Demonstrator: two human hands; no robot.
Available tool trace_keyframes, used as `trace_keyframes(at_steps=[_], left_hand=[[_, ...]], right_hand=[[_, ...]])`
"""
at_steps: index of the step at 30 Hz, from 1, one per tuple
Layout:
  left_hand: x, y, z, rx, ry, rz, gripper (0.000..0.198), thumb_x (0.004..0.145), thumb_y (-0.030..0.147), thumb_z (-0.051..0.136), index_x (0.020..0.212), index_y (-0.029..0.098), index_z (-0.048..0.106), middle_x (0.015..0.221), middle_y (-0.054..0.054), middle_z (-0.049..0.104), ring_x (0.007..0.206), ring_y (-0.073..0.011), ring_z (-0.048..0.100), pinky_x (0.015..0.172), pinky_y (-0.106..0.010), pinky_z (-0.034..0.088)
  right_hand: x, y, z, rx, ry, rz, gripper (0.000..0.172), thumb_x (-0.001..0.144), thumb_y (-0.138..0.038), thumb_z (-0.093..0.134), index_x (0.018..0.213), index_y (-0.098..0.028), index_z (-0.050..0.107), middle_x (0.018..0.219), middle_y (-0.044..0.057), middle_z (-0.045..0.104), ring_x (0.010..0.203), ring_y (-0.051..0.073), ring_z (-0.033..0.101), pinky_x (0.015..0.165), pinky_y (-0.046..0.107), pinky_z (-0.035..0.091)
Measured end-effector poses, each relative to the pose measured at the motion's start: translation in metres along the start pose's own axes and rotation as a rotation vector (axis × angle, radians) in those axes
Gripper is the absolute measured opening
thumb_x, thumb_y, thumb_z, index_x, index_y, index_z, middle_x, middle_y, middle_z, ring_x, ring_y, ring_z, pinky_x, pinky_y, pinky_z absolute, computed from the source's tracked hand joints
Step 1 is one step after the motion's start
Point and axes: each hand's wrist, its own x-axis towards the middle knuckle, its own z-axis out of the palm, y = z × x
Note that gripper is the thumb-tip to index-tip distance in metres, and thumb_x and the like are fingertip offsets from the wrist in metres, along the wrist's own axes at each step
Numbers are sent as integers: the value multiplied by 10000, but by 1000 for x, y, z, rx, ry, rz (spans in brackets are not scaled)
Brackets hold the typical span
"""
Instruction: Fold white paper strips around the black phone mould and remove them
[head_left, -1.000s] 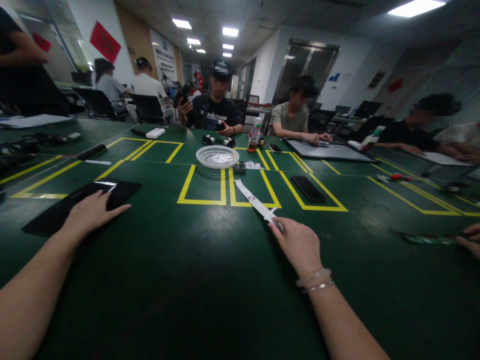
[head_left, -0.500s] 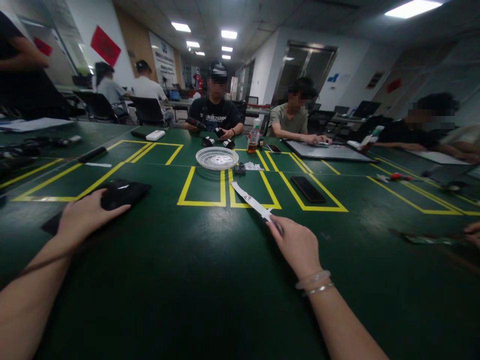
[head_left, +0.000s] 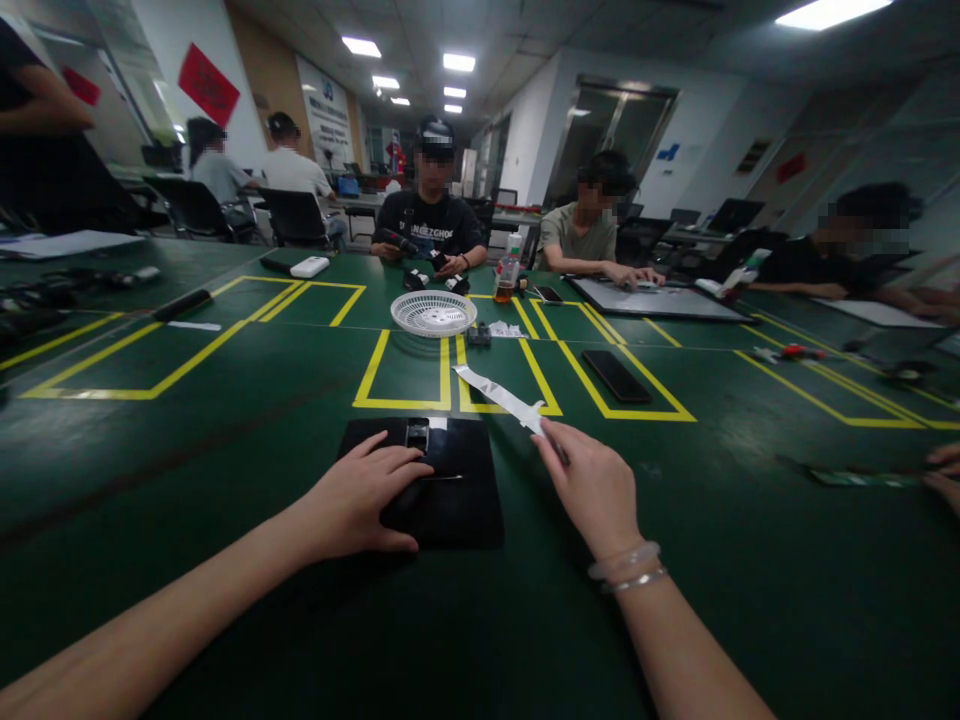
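My left hand [head_left: 367,500] lies with fingers spread on a black flat pad [head_left: 465,515] in front of me. On the pad sit a small dark square part [head_left: 417,434], a small white piece [head_left: 439,424] and a thin metal pin-like piece [head_left: 448,477]. To its right, my right hand [head_left: 592,485] is closed on the dark end of a slim tool. A long white strip [head_left: 499,397] extends from that end toward the far left, above the table. Whether strip and tool are one piece, I cannot tell. Bracelets circle the right wrist.
Beyond the yellow tape outlines stands a white round basket [head_left: 433,328], with a small dark block [head_left: 479,335] beside it. A black phone [head_left: 616,376] lies to the right. A bottle [head_left: 506,277] stands farther back. Several people sit around the green table [head_left: 247,620].
My left hand has slid the black pad from the left to the middle, before me. My right hand has barely moved; the white strip's far end has swung slightly left.
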Motion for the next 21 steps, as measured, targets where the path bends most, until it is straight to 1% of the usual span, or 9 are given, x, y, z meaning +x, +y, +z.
trace_keyframes(at_steps=[3, 6, 9, 11, 13, 15, 16, 19, 21], left_hand=[[2, -1, 11, 21, 28, 9, 813, 711, 635, 803, 1377, 261, 524, 1439, -126, 481, 1315, -349, 461, 1178, -576, 227], [3, -3, 15, 74, 79, 44, 903, 710, 673, 786, 1433, 241, 461, 1495, -148, 404, 1361, -361, 399, 1174, -568, 248], [0, -2, 9, 182, 253, 40, 988, 757, 607, 785, 1520, 192, 315, 1554, -182, 280, 1413, -377, 301, 1167, -577, 257], [-3, -3, 0, 249, 388, 14, 920, 832, 484, 760, 1538, 165, 264, 1558, -195, 261, 1424, -374, 279, 1172, -572, 252], [-8, -6, -9, 287, 436, 40, 822, 881, 391, 724, 1531, 160, 276, 1548, -196, 282, 1419, -368, 293, 1177, -568, 239], [-12, -11, -17, 284, 367, 117, 721, 906, 328, 697, 1508, 181, 328, 1532, -175, 328, 1385, -351, 359, 1161, -554, 275], [-14, -13, -20, 272, 303, 150, 671, 914, 293, 681, 1496, 202, 358, 1517, -155, 365, 1343, -334, 421, 1134, -532, 330], [-17, -17, -24, 227, 99, 163, 538, 928, 185, 617, 1439, 264, 467, 1396, -86, 524, 1112, -268, 597, 938, -414, 505], [-18, -17, -25, 200, 7, 135, 488, 927, 154, 601, 1393, 280, 532, 1270, -61, 604, 990, -240, 629, 822, -354, 529]], right_hand=[[-1, -4, -1, 82, 28, -22, 316, 998, -328, 487, 1202, -183, 679, 1162, 103, 732, 978, 239, 712, 790, 358, 549], [-3, -8, 0, 206, 88, -68, 311, 995, -333, 506, 1217, -191, 671, 1196, 100, 719, 1056, 236, 691, 848, 358, 530], [-4, -12, 3, 374, 122, -159, 290, 991, -321, 526, 1218, -204, 664, 1208, 95, 715, 1103, 228, 674, 886, 373, 513], [-6, -14, 5, 469, 94, -240, 276, 990, -311, 533, 1225, -229, 653, 1218, 83, 712, 1104, 220, 674, 902, 396, 501], [-7, -16, 9, 526, 18, -316, 280, 989, -303, 540, 1251, -259, 628, 1244, 68, 700, 1118, 214, 668, 944, 430, 476], [-8, -17, 12, 555, -91, -369, 291, 986, -288, 549, 1270, -283, 609, 1270, 50, 688, 1144, 204, 654, 987, 448, 448], [-9, -17, 13, 562, -151, -391, 294, 983, -278, 555, 1272, -293, 606, 1279, 39, 683, 1153, 196, 649, 1001, 448, 439], [-10, -20, 16, 532, -285, -443, 291, 973, -256, 575, 1256, -305, 621, 1286, 16, 680, 1148, 176, 646, 1022, 439, 430], [-11, -23, 17, 474, -335, -471, 281, 968, -251, 580, 1238, -301, 639, 1278, 14, 684, 1123, 175, 653, 1021, 446, 434]])
